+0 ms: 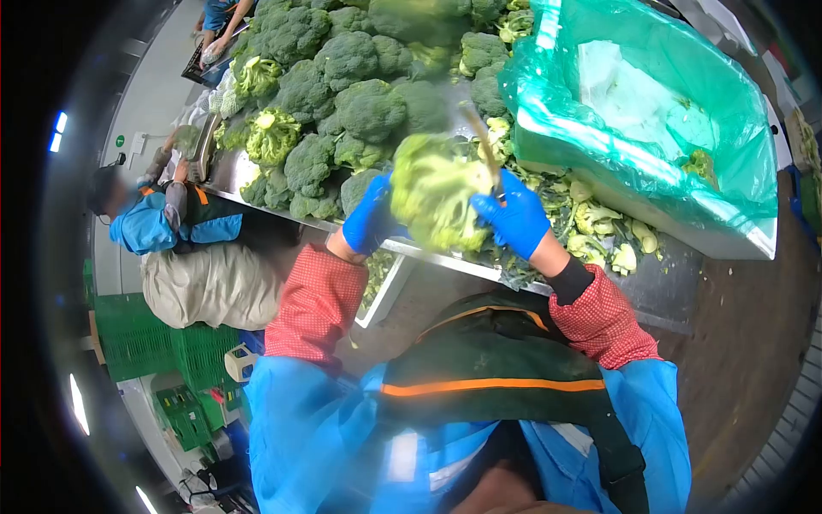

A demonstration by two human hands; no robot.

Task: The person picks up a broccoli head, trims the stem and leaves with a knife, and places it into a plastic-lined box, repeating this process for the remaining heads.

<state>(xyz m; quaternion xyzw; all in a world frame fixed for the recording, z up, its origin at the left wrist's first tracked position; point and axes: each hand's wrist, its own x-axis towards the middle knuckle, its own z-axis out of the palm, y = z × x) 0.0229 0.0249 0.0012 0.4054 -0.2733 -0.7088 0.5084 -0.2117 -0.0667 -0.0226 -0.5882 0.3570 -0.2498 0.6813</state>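
A broccoli head (438, 193), its pale green stalks turned toward me and smeared by motion, is held over the table edge. My left hand (370, 219), in a blue glove, grips its left side, with some fingers hidden behind it. My right hand (515, 216), also gloved in blue, is closed at its right side around what looks like a knife (482, 141). The thin, brownish blade points up and away from me, blurred, and its handle is hidden in the glove. Beyond my hands lies a heap of green broccoli heads (368, 111).
A white box (642, 210) lined with green plastic (548, 77) stands at the right. Cut stalks and leaves (599, 227) litter the metal table beside it. At the left, a co-worker (163, 210) handles something at the table; another person's arm (227, 34) shows farther off. Green crates (137, 334) stand behind.
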